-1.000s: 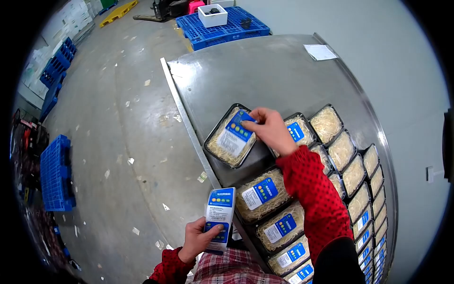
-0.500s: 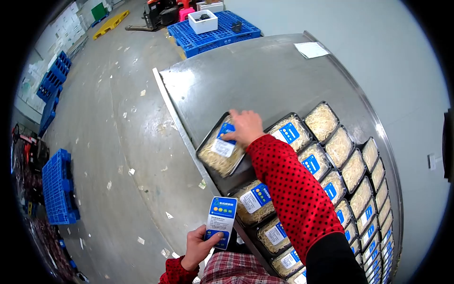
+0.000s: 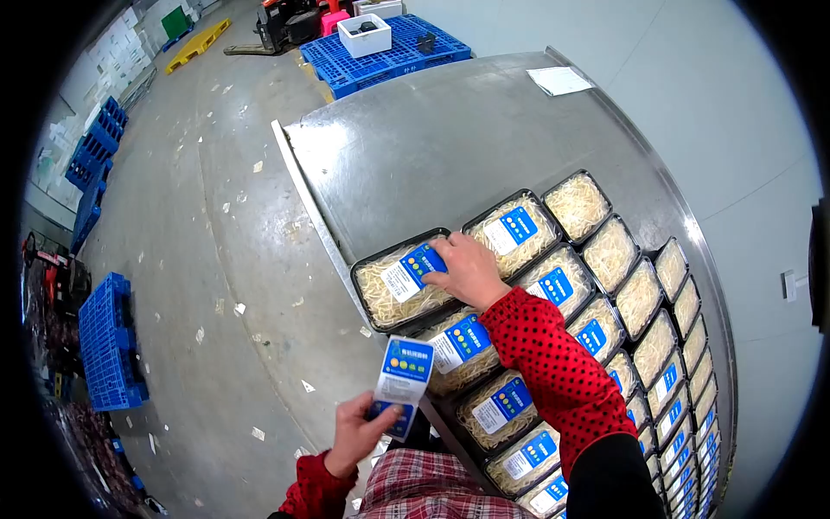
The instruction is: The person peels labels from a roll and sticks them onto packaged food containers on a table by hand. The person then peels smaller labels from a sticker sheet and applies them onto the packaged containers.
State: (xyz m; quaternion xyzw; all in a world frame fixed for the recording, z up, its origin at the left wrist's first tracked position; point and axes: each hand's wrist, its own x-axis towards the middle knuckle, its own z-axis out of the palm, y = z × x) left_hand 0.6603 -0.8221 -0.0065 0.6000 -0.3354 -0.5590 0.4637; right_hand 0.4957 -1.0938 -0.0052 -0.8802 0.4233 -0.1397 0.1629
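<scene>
Right hand (image 3: 469, 270): fingers partly curled, touching the label on 1 tray (image 3: 399, 290) at the table's (image 3: 380, 156) left edge. Left hand (image 3: 360, 431): closed, gripping a label strip (image 3: 405, 374).

Label strip (image 3: 406, 368): fine print too small to read; lowest trays (image 3: 548, 496) cut off by bottom edge.

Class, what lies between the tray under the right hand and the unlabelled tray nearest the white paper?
The head view shows one blue-labelled tray between the handled tray, under the right hand, and the unlabelled tray.
</scene>
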